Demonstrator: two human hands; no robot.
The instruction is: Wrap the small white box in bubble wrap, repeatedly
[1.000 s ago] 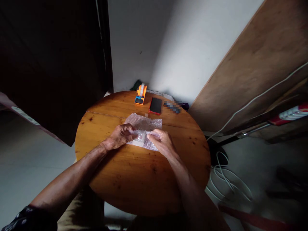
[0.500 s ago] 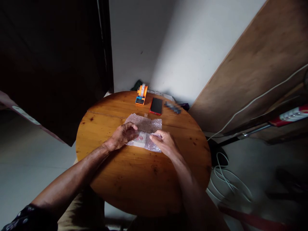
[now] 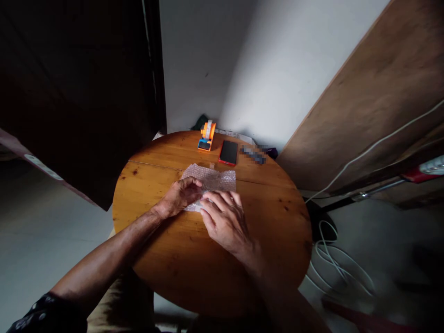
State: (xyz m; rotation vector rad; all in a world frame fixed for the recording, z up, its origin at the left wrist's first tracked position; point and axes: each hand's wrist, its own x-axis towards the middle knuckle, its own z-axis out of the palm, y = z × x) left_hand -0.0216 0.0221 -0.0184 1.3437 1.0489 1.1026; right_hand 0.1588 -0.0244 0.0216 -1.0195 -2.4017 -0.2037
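Note:
A sheet of clear bubble wrap (image 3: 218, 179) lies on the round wooden table (image 3: 208, 259). At its left part is my left hand (image 3: 182, 194), with fingers curled around and touching the wrap. My right hand (image 3: 224, 217) lies over the near right part of the wrap, palm down, its fingers spread and stretched out. The small pale item on the wrap is now hidden by my hands.
Toward the table's far edge stand an orange and blue tape dispenser (image 3: 207, 135), a phone in a red case (image 3: 228, 153) and a blurred dark object (image 3: 254, 154). White cable (image 3: 329, 254) coils on the floor at the right.
My right hand has let go of the wrap's right edge, opened and moved left over the near part, which is folded over. My left hand has hardly moved.

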